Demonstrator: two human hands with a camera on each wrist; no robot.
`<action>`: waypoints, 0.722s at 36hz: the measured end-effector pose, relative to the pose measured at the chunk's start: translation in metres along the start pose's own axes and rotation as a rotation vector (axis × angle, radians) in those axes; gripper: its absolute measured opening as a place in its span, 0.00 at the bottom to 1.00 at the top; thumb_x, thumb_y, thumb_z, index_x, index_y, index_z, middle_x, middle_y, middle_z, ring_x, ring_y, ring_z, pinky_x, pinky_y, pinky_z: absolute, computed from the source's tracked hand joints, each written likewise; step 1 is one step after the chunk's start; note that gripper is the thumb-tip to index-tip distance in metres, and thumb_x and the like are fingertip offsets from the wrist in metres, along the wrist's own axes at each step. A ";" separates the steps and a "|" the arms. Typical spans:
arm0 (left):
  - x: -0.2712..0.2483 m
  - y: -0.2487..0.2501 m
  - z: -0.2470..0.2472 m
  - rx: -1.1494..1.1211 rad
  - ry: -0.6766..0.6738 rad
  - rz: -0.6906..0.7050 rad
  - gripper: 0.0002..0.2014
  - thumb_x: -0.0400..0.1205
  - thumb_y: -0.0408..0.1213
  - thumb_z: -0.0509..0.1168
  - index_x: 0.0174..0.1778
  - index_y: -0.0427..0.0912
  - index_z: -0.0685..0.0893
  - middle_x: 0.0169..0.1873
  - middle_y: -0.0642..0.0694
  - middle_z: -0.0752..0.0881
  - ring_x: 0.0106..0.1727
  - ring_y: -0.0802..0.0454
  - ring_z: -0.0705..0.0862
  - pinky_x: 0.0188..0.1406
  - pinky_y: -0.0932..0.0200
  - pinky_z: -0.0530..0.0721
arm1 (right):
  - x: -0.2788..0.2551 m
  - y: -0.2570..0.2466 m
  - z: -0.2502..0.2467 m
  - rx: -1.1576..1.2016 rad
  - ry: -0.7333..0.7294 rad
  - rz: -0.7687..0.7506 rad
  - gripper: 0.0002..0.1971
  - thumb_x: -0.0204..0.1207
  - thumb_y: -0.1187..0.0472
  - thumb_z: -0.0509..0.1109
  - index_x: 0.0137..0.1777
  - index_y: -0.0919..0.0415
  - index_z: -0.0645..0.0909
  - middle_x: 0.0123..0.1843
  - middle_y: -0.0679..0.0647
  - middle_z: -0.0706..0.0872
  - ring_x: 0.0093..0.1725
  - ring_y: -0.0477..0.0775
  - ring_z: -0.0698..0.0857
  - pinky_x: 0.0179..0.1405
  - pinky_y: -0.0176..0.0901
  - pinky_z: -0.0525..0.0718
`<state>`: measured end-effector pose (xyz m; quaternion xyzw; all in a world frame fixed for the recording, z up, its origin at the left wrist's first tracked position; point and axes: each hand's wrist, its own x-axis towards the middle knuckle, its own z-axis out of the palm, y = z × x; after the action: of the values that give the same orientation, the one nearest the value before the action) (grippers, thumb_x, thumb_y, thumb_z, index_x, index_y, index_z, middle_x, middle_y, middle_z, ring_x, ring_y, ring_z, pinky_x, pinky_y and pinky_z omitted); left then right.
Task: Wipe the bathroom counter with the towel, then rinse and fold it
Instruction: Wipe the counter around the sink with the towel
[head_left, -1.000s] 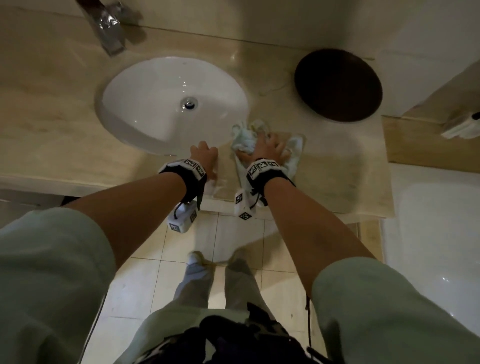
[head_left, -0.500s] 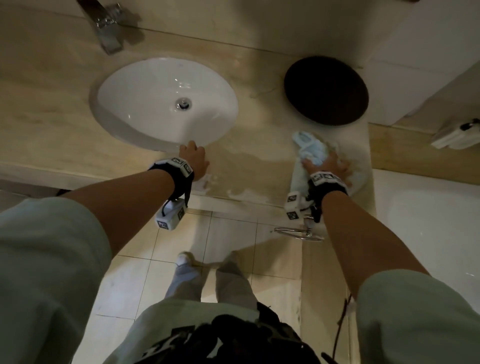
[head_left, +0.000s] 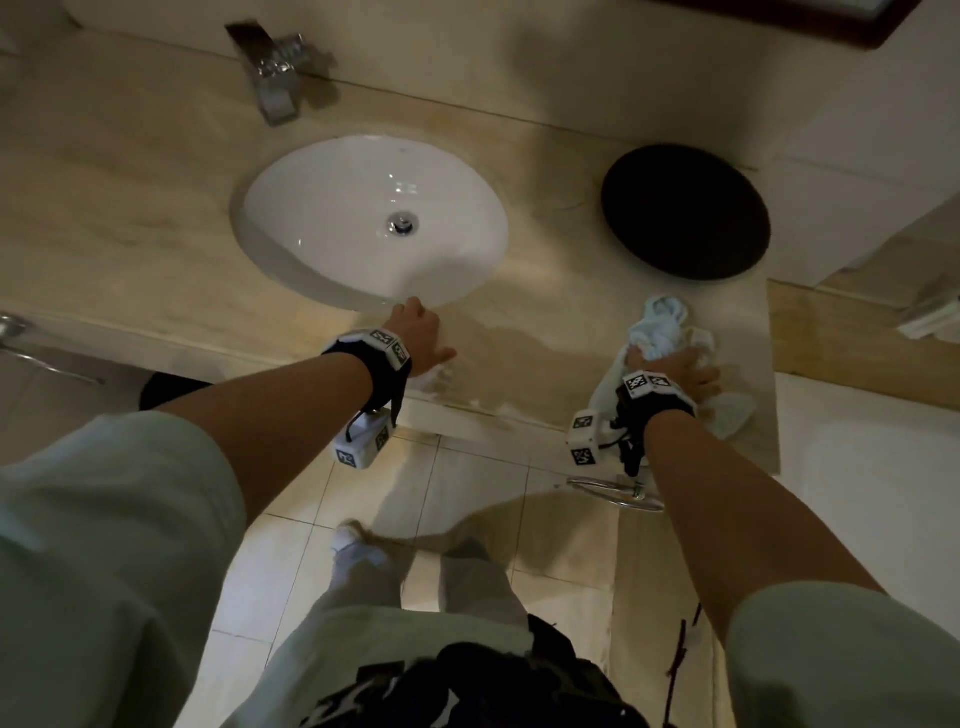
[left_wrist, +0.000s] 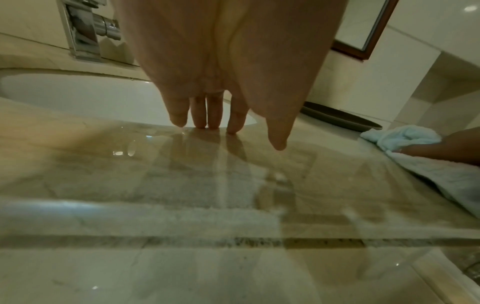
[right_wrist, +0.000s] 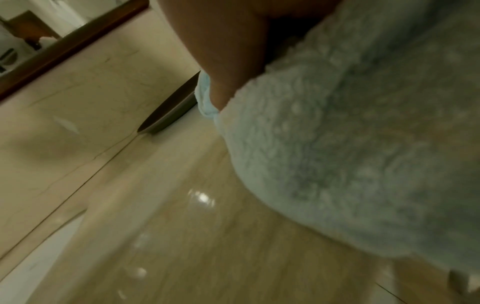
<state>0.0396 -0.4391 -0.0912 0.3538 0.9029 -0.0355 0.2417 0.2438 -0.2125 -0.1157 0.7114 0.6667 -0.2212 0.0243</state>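
Towel (head_left: 660, 332), pale blue terry, bunched on the glossy beige marble counter (head_left: 545, 332) at its near right end.
Pressed flat under the right hand (head_left: 675, 366), fingers spread over fluffy loops. Left hand (head_left: 421, 338) open, straight fingertips (left_wrist: 200, 121) touching wet stone beside the oval white basin (head_left: 322, 208). Round dark tray (head_left: 685, 213) just beyond the towel; chrome faucet (head_left: 270, 73) far left.

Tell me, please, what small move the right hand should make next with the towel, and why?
Probably sweep the towel back toward the sink. The right hand presses it at the counter's right end, near the dark plate, and a wet sheen shows between it and the left hand.
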 end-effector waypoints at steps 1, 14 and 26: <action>-0.001 -0.003 -0.002 -0.015 0.009 0.013 0.30 0.82 0.56 0.58 0.71 0.36 0.72 0.70 0.34 0.69 0.71 0.36 0.69 0.72 0.46 0.69 | -0.005 -0.002 0.002 0.011 -0.040 -0.030 0.47 0.71 0.32 0.64 0.83 0.53 0.50 0.83 0.64 0.53 0.81 0.70 0.54 0.78 0.71 0.54; -0.012 -0.137 -0.012 -0.182 0.175 -0.048 0.34 0.81 0.54 0.61 0.82 0.47 0.59 0.82 0.41 0.55 0.82 0.41 0.53 0.82 0.49 0.53 | -0.118 -0.078 0.048 -0.006 -0.081 -0.166 0.37 0.71 0.34 0.62 0.79 0.41 0.56 0.80 0.62 0.57 0.78 0.70 0.58 0.75 0.70 0.58; -0.039 -0.315 -0.016 -0.045 0.034 -0.073 0.43 0.80 0.64 0.56 0.84 0.47 0.44 0.84 0.46 0.40 0.84 0.44 0.42 0.83 0.43 0.49 | -0.272 -0.180 0.144 -0.052 -0.148 -0.289 0.34 0.68 0.32 0.64 0.74 0.35 0.61 0.79 0.59 0.57 0.76 0.69 0.57 0.74 0.72 0.54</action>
<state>-0.1483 -0.6949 -0.0927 0.3158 0.9196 -0.0180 0.2330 0.0272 -0.4955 -0.1042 0.5890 0.7639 -0.2568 0.0598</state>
